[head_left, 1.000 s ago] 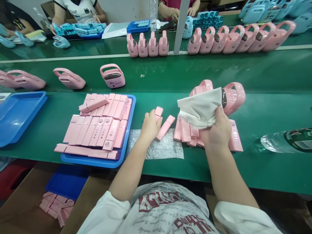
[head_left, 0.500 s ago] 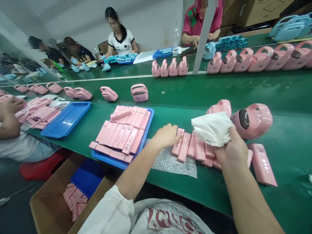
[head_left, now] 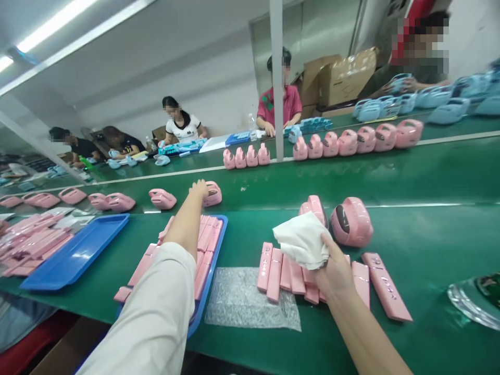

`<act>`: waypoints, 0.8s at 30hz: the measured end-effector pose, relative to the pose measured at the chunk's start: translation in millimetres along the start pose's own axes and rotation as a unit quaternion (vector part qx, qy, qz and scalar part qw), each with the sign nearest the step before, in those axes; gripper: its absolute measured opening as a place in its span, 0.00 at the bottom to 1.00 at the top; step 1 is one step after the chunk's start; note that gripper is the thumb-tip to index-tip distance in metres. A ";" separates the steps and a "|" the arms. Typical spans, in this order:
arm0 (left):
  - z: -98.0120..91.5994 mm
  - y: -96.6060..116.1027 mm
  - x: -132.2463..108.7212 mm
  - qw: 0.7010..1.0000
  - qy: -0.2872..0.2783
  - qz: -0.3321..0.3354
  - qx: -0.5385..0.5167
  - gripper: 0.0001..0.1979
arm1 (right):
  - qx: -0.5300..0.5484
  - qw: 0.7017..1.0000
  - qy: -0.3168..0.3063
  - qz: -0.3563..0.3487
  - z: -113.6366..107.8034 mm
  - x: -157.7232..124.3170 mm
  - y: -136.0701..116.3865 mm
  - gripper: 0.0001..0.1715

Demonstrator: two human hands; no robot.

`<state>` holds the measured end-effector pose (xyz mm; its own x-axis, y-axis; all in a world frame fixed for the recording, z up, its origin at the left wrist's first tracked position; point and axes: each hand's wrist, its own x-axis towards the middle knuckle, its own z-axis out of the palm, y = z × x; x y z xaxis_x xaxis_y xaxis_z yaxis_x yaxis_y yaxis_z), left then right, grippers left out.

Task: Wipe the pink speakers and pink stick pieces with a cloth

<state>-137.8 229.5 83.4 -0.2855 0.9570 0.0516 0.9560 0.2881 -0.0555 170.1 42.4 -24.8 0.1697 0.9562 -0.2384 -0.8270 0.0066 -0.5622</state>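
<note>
Green tabletop (head_left: 449, 237) across frame; blue plastic tray (head_left: 223, 229), lower left of centre; clear bubble-wrap sheet (head_left: 250, 302), lower centre; white cloth (head_left: 299, 237) right of centre — gripped in right hand (head_left: 336, 266); pink rounded handled casing (head_left: 213, 194) left of centre, left hand (head_left: 198, 188) at it — cannot tell whether closed; pink oblong bars (head_left: 275, 275) in tray, near cloth

The green bench top (head_left: 410, 234) is smooth, with a glossy sheen. Towards its far edge, the pink handled cases (head_left: 360, 224) look like hard, shiny plastic, with dark, glassy-looking windows (head_left: 342, 217). Nearer the front edge, the slim pink bars (head_left: 275, 275) are smooth, glossy plastic, partly on a crinkled, clear, bumpy plastic sheet (head_left: 248, 307). The white cloth (head_left: 302, 239) looks soft, matt and creased; the 2 blue trays (head_left: 78, 258) are smooth, shiny plastic.
</note>
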 end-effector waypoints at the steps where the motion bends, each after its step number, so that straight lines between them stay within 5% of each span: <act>1: 1.6 -2.2 3.2 1.000 -0.006 -0.004 0.004 0.21 | -0.001 1.000 -0.009 0.000 -1.4 0.4 1.2 0.16; 5: -2.1 -6.2 6.7 0.999 -0.038 0.011 0.014 0.19 | 0.000 1.000 -0.016 -0.002 -3.7 0.9 4.3 0.17; 9: -17.4 -12.7 -14.2 0.995 -0.061 0.076 -0.008 0.16 | 0.001 1.000 -0.014 0.001 -2.1 0.3 5.9 0.15; 17: -50.2 -28.5 -117.8 0.969 0.023 0.182 -0.167 0.16 | -0.032 0.999 0.009 -0.022 1.1 -3.5 5.2 0.14; 21: -51.4 -24.5 -168.4 0.907 -0.053 0.199 -0.366 0.17 | -0.019 0.999 0.040 -0.018 8.7 -8.3 3.4 0.16; 24: -34.5 -20.7 -204.7 0.885 -0.104 0.175 -0.419 0.17 | -0.026 0.997 0.063 -0.020 13.8 -13.1 3.8 0.17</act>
<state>-96.9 26.5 108.5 0.1152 0.9933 -0.0120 0.6779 -0.0698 0.7318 157.3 33.9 -12.9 0.2708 0.9112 -0.3104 -0.7899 0.0261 -0.6126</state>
